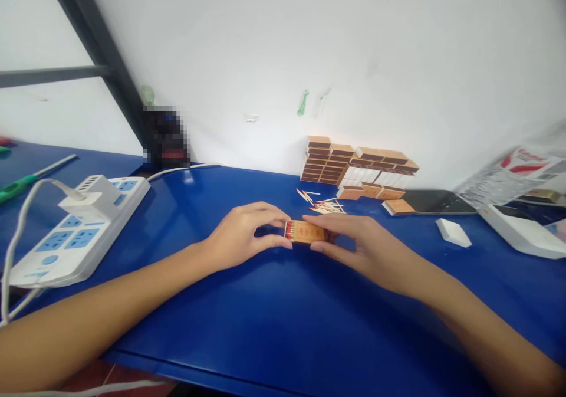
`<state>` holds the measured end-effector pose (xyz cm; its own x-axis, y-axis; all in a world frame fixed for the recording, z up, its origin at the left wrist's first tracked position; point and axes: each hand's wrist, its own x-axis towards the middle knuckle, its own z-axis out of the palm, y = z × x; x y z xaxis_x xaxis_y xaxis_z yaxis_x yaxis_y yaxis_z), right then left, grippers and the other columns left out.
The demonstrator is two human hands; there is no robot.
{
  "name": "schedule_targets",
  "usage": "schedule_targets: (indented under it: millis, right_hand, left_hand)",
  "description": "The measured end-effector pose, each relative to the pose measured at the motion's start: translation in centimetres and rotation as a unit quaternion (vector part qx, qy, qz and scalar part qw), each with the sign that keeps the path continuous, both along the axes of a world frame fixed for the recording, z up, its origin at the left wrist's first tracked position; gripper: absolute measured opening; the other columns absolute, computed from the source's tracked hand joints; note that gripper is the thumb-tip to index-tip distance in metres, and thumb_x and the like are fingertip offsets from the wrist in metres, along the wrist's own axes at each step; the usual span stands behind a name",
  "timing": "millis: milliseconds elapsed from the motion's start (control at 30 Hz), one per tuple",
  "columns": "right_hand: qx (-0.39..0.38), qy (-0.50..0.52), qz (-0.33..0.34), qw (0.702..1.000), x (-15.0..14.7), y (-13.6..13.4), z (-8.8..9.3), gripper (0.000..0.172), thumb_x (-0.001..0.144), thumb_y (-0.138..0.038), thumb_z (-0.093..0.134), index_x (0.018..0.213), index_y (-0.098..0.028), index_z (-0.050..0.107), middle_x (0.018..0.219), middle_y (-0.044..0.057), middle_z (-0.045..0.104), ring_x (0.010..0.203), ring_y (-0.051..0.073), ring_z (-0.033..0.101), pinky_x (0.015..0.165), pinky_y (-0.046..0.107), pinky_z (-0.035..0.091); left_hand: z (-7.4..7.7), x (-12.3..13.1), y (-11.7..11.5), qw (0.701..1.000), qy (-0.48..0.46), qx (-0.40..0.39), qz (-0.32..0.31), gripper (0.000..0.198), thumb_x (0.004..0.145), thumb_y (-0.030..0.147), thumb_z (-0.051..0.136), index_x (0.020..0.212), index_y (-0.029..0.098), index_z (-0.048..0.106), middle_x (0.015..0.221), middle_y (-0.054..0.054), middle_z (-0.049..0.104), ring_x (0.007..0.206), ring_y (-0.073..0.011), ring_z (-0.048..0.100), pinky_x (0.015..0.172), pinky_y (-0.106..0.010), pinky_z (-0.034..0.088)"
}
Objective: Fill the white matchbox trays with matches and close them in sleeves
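Note:
Between my two hands is a small orange matchbox (pixel 306 232), partly slid out at its left end, where red match heads show in the tray. My left hand (pixel 242 235) pinches that end of the tray between thumb and fingers. Around the right part of the sleeve, the thumb and fingers of my right hand (pixel 369 245) are closed. Just behind the box, loose matches (pixel 328 206) lie in a small heap on the blue table (pixel 247 320).
Stacked matchboxes (pixel 325 164) stand against the wall, with a single matchbox (pixel 397 207) nearby. A black phone-like slab (pixel 437 202), a white block (pixel 453 232) and a white device (pixel 522 232) sit at right. At left lies a power strip (pixel 95 240) with cables.

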<state>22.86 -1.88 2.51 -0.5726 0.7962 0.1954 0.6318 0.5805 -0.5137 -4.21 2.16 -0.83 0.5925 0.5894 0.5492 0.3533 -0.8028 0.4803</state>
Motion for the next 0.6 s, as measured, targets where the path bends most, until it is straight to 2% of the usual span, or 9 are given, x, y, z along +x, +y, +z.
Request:
schedule_targets:
  millis: [67,167,367,500,600]
  right_hand:
    - [-0.01,0.023,-0.008,1.0,-0.5,-0.3,-0.3,0.041,0.102,-0.043,0.06,0.138,-0.027,0.068,0.118,0.006,0.078,0.097,0.024,0.074,0.084,0.039,0.061]
    - [0.01,0.053,-0.026,0.998,-1.4,-0.8,-0.9,0.046,0.102,-0.039,0.06,0.146,-0.027,0.062,0.132,0.008,0.074,0.114,0.027,0.072,0.095,0.044,0.061]
    - [0.021,0.076,0.001,0.997,-2.5,-1.5,-1.3,0.041,0.108,-0.035,0.049,0.146,-0.029,0.062,0.147,0.004,0.065,0.136,0.025,0.061,0.115,0.044,0.051]
    - [0.011,0.082,-0.01,0.997,-2.4,-1.3,-1.3,0.043,0.109,-0.038,0.046,0.148,-0.027,0.059,0.148,0.006,0.065,0.136,0.025,0.062,0.114,0.046,0.052]
    - [0.031,0.058,-0.006,0.998,-1.9,-1.0,-1.3,0.044,0.109,-0.039,0.048,0.15,-0.028,0.055,0.146,0.008,0.066,0.132,0.026,0.064,0.11,0.047,0.054]
  left_hand:
    - [-0.1,0.0,0.0,1.0,-0.001,-0.028,-0.008,0.039,0.084,0.043,0.083,0.114,0.019,0.075,0.11,-0.006,0.077,0.095,-0.0184,0.076,0.09,-0.033,0.064]
    - [-0.4,0.1,0.1,0.998,-0.016,-0.054,-0.01,0.043,0.08,0.046,0.086,0.111,0.019,0.075,0.108,-0.006,0.077,0.088,-0.0174,0.076,0.085,-0.032,0.065]
    - [-0.8,0.1,0.1,0.999,-0.003,-0.013,-0.038,0.048,0.073,0.052,0.088,0.104,0.017,0.075,0.096,-0.006,0.077,0.086,-0.0188,0.073,0.08,-0.03,0.061]
    - [-0.4,0.2,-0.1,0.999,-0.019,0.002,-0.031,0.045,0.074,0.049,0.087,0.103,0.017,0.076,0.092,-0.005,0.075,0.083,-0.0165,0.071,0.076,-0.027,0.059]
    - [-0.3,0.1,0.0,0.999,-0.012,0.004,-0.034,0.045,0.077,0.048,0.085,0.107,0.016,0.076,0.097,-0.007,0.075,0.085,-0.0168,0.071,0.079,-0.028,0.061]
